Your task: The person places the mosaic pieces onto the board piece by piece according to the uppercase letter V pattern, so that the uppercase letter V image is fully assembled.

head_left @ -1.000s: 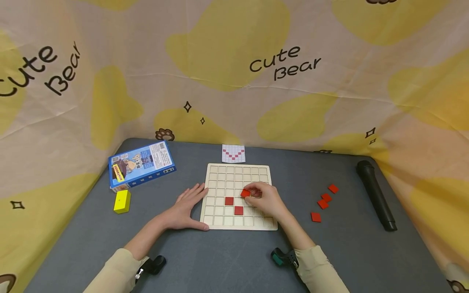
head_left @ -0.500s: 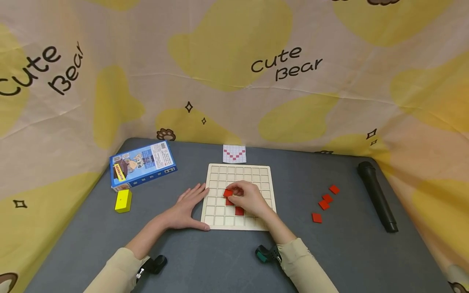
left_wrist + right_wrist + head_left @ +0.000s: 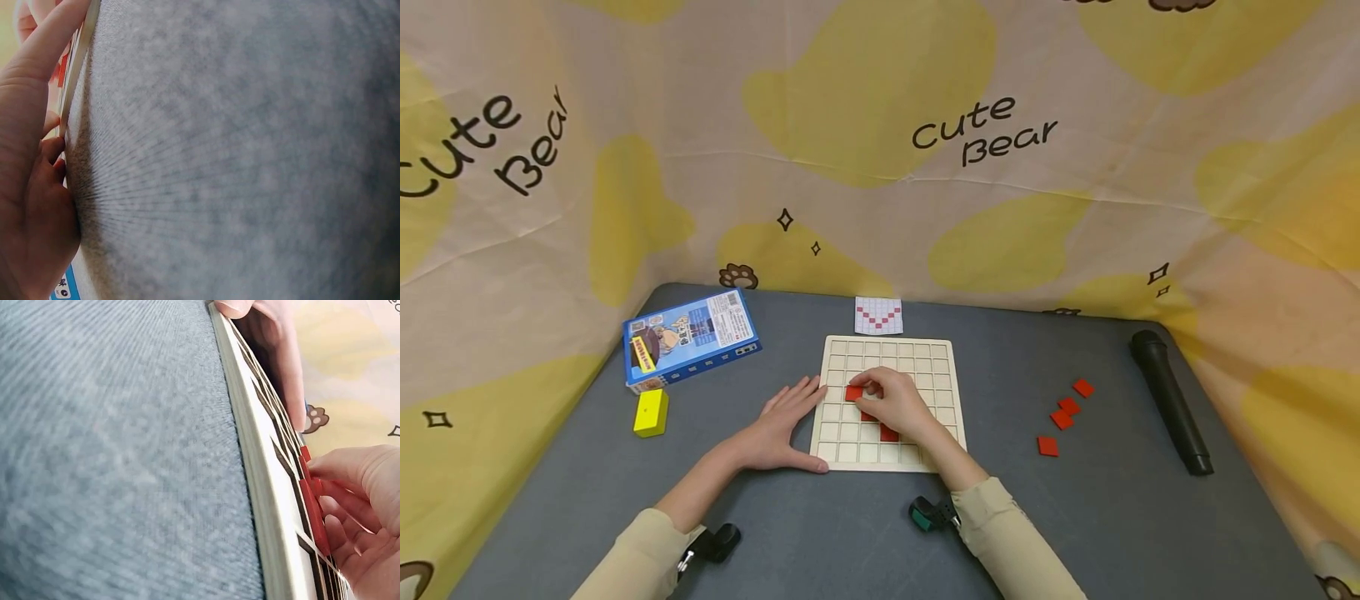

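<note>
A pale wooden grid board (image 3: 925, 358) lies on the dark grey table. My right hand (image 3: 898, 404) pinches a red square tile (image 3: 853, 392) between thumb and fingers, low over cells left of the board's middle. Two more red tiles sit in the grid, one (image 3: 890, 435) near my palm and another (image 3: 867, 416) partly hidden under my fingers. In the right wrist view, red tiles (image 3: 314, 515) show beside the fingertips of that hand. My left hand (image 3: 782, 425) lies spread at the board's left edge, fingertips and thumb against it; the left wrist view shows it (image 3: 37, 162) along that edge.
Behind the board lies a small card (image 3: 878, 316) printed with a V of red squares. Several loose red tiles (image 3: 1062, 419) lie to the right, near a black microphone-shaped object (image 3: 1172, 404). At left are a blue box (image 3: 692, 337) and a yellow block (image 3: 651, 413). A printed cloth hangs behind.
My right hand has moved left across the board with the red tile, from right of the two set tiles to the upper left of them. The left hand has stayed in place.
</note>
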Motion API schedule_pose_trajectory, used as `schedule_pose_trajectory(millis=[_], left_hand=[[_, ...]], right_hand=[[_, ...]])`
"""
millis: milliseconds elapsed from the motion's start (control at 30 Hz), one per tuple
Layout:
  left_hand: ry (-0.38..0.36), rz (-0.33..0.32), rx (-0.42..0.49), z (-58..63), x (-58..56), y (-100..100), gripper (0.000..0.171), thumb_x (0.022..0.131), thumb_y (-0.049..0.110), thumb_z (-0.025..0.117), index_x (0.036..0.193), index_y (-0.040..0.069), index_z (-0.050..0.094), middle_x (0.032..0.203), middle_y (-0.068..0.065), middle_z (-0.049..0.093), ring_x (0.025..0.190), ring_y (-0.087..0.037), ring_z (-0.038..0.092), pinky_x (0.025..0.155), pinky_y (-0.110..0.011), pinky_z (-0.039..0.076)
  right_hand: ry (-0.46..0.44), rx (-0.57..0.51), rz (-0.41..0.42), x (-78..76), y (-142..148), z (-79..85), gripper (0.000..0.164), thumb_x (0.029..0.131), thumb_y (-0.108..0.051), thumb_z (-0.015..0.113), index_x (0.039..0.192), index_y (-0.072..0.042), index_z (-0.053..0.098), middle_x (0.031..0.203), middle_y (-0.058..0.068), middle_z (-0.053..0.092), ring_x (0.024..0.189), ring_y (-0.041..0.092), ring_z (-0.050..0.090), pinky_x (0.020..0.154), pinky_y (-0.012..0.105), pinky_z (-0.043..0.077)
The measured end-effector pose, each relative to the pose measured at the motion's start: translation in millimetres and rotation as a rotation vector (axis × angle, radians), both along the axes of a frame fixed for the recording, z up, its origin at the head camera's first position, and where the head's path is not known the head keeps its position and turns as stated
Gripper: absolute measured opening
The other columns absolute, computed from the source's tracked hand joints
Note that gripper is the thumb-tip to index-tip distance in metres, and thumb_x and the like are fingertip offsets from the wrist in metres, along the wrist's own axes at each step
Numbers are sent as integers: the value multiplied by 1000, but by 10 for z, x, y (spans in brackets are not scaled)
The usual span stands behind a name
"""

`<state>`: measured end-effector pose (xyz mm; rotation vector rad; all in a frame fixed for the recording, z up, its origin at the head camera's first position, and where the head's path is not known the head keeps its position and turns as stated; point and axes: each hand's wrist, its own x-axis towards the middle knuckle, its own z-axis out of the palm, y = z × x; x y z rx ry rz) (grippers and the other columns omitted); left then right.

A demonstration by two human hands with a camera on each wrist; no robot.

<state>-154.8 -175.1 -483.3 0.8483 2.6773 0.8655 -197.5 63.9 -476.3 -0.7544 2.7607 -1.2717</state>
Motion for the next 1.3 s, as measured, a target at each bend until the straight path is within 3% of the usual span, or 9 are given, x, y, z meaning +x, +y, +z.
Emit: schedule_pose_trajectory(millis=[300, 500, 633, 1100, 1300], left_hand=[[-3, 4, -2, 16, 9, 3, 111, 65, 68, 67, 148, 13, 17, 154, -5, 9, 140, -24, 2, 108, -51, 4], [-5, 11, -3, 17, 14, 9, 111, 65, 66, 68, 148, 13, 17, 154, -5, 9, 140, -24, 1, 108, -51, 4], [-7, 14, 0, 18, 14, 9, 111, 65, 66, 69, 148, 13, 17, 154, -5, 9, 140, -24, 1, 108, -50, 4], [6, 7, 3, -3, 12, 16, 113, 64, 67, 68, 148, 13, 17, 154, -5, 10, 140, -24, 2, 107, -50, 3], [16, 7, 10, -5, 14, 13, 112, 64, 67, 68, 148, 12, 18, 153, -7, 11, 140, -26, 3, 107, -51, 4]], right_hand=[[15, -28, 9, 41, 9, -12, 24, 80, -15, 70, 104, -16, 69, 99, -5, 64, 85, 12, 56, 75, 26, 45], [-60, -95, -38, 97, 135, 32, 21, 82, -19, 69, 102, -18, 69, 102, -9, 64, 88, 10, 57, 78, 28, 47], [-64, -141, -63, 107, 265, 28, 18, 82, -17, 69, 100, -18, 70, 99, -8, 65, 83, 8, 59, 75, 26, 49], [-36, -63, -117, 256, 994, 116, 19, 82, -17, 70, 100, -17, 70, 94, -6, 64, 76, 10, 58, 68, 27, 49], [-9, -14, -166, 368, 1401, 130, 20, 81, -19, 71, 101, -20, 69, 95, -7, 64, 83, 12, 60, 73, 32, 51]])
